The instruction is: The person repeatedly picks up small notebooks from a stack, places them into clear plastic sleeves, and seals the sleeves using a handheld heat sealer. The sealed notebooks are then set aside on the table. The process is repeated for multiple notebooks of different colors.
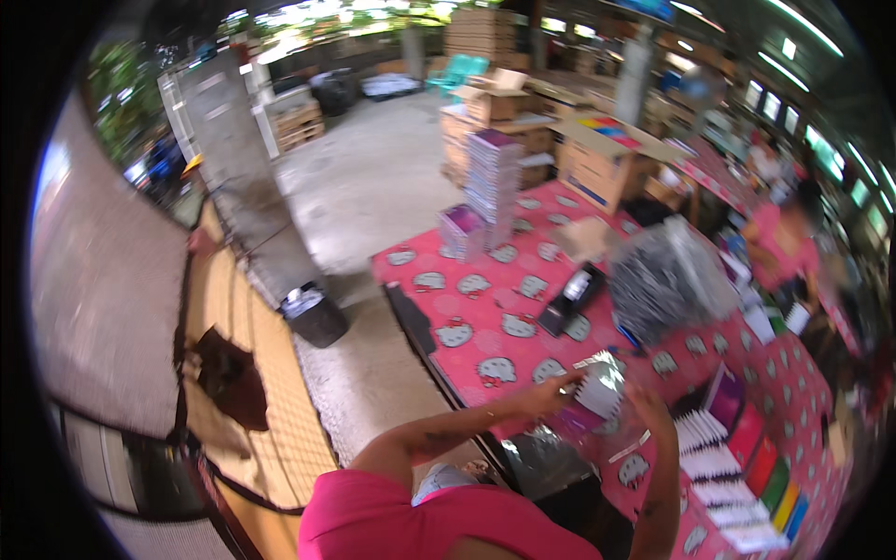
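A small spiral notebook point(597, 394) with white pages and a purple cover is held over the near edge of the table. My left hand point(553, 394) is closed on its left side. Shiny clear plastic point(611, 368) lies about the notebook; whether it fully encloses it I cannot tell. My right hand point(651, 411) is raised just right of the notebook, beside the plastic, its fingers blurred. More clear plastic bags point(546, 457) lie at the table's near edge below my left hand.
The table has a pink patterned cloth point(455, 333). To the right lie rows of spiral notebooks point(728, 499) with coloured covers. Beyond my hands are a black device point(571, 299) and a big plastic bag point(667, 285). Stacked notebooks point(493, 187) and a carton point(607, 168) stand farther back; a person point(784, 238) is right.
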`<move>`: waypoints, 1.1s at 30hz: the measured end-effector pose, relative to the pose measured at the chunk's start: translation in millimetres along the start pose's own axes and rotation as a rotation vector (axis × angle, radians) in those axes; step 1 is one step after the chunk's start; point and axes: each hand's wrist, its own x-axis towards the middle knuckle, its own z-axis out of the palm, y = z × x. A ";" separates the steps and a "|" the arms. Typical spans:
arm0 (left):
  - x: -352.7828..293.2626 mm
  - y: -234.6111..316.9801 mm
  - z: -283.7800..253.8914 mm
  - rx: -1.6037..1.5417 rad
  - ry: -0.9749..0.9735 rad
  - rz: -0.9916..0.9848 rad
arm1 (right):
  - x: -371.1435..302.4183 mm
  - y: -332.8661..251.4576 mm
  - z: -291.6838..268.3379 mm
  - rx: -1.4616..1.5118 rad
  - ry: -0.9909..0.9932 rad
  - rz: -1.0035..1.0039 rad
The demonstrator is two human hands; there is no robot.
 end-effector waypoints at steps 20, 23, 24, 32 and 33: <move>116.2 -77.0 -129.8 -0.214 0.384 -0.307 | -46.4 -116.3 95.9 -0.751 0.515 -0.404; 89.4 -78.9 -117.3 -0.485 0.500 -0.383 | -50.8 -105.1 115.7 -0.586 0.631 -0.306; 94.8 -79.2 -124.5 -0.234 0.478 -0.340 | -51.5 -105.3 119.6 -0.528 0.650 -0.291; 72.6 5.7 -123.5 -0.024 -0.130 0.051 | -41.3 -105.1 115.7 -0.771 0.593 -0.343; 67.7 29.0 -113.7 -0.173 -0.256 0.048 | -40.9 -111.7 109.0 -0.771 0.585 -0.343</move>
